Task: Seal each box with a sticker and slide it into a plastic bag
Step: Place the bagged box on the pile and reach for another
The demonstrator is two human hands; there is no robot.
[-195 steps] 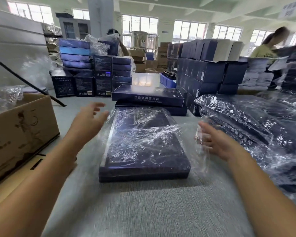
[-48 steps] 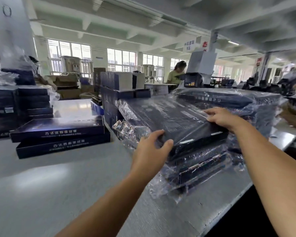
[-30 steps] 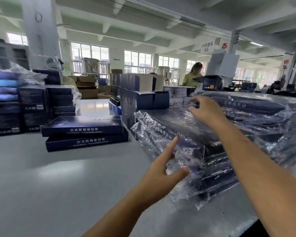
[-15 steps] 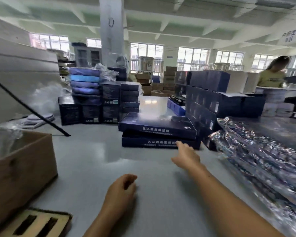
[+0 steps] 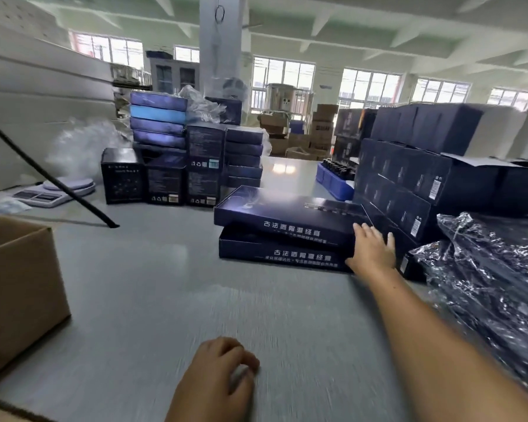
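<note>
R hand (image 5: 372, 251) stretched fwd, fingers straight and spread, fingertips against the right end of the top box (image 5: 287, 214); not curled round anything. Thumb sits low, by the right end of the lower box (image 5: 275, 254). L hand (image 5: 220, 373) near the front edge of view, knuckles up, fingers loosely curled on the grey table (image 5: 171, 300), holding nothing.

2 flat dark-blue boxes w/ white print on the front face, stacked mid-table, top 1 skewed a bit vs the bottom 1. No bag round either. Can't tell if a sticker is on them.

Right of them: pile of bagged boxes (image 5: 494, 284), crinkly clear plastic, at the table's right side. Behind that, a wall of dark cartons (image 5: 424, 178), 1 flap open. Blue tray (image 5: 333, 181) just beside it.

Back left: stacks of small dark boxes (image 5: 195, 159), loose plastic heaped beside. Digital scale (image 5: 52, 191) far left, black rod (image 5: 49, 178) slanting down across it to the table. Cardboard carton (image 5: 16, 287) at near left.
</note>
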